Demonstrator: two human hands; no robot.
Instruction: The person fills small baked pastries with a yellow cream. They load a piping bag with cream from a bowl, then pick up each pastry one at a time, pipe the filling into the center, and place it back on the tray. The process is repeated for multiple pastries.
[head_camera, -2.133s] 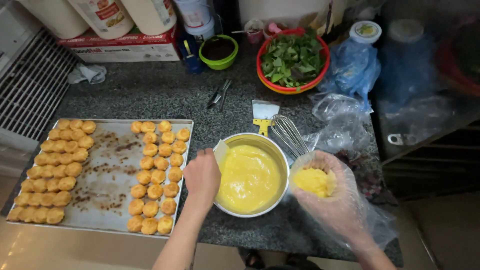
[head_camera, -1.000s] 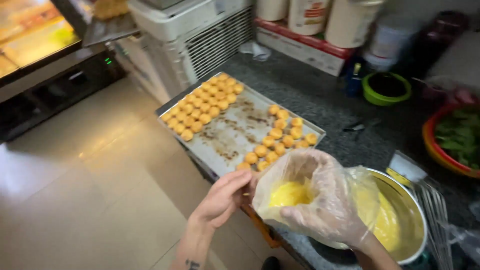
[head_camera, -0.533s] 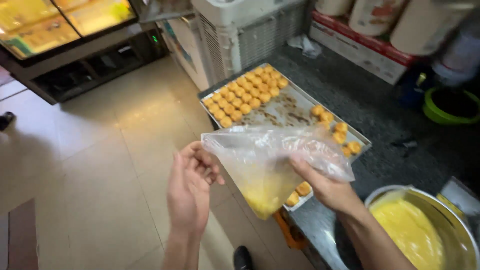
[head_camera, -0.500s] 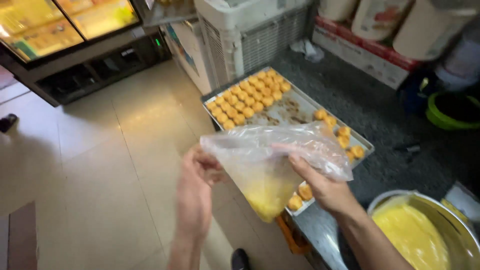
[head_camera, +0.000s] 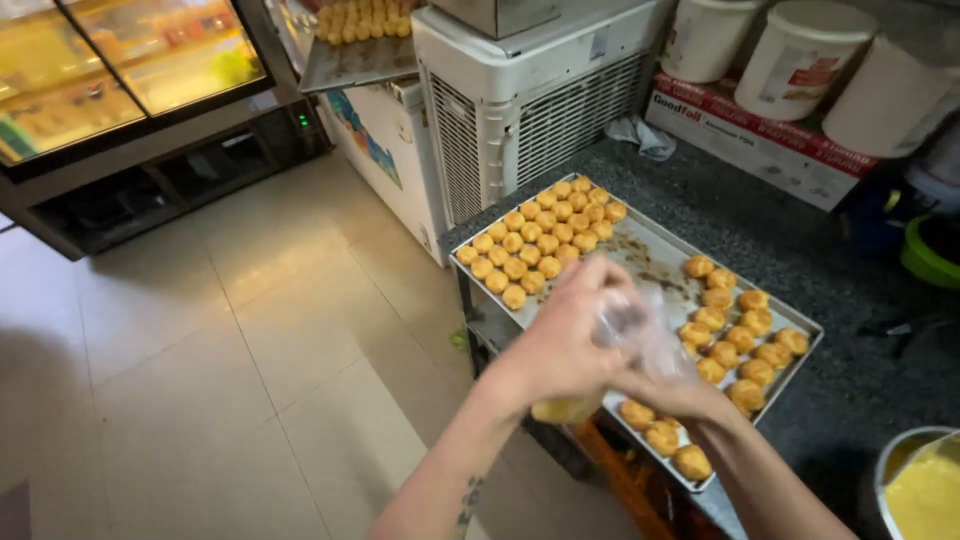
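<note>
Both my hands hold a clear plastic bag (head_camera: 640, 325) with yellow cream gathered at its bottom (head_camera: 565, 409), out over the counter's front edge. My left hand (head_camera: 570, 335) wraps around the bag's twisted upper part. My right hand (head_camera: 672, 392) grips the bag from the right side, just below the left. Behind them lies a metal baking tray (head_camera: 650, 262) with two groups of small golden puffs, one at the far left (head_camera: 545, 240) and one at the right (head_camera: 728, 330). A metal bowl of yellow cream (head_camera: 925, 490) shows at the bottom right corner.
The dark stone counter (head_camera: 800, 250) carries white buckets (head_camera: 800, 55), a cardboard box (head_camera: 750, 135) and a green bowl (head_camera: 930, 255) at the back. A white appliance with a grille (head_camera: 530, 100) stands left of the counter. Another tray of puffs (head_camera: 360, 40) rests on a chest freezer. Tiled floor (head_camera: 250, 350) lies to the left.
The bag of cream was lifted from beside the bowl and held wide between both hands; now my left hand has closed around its top, bunching the bag into a tight bundle.
</note>
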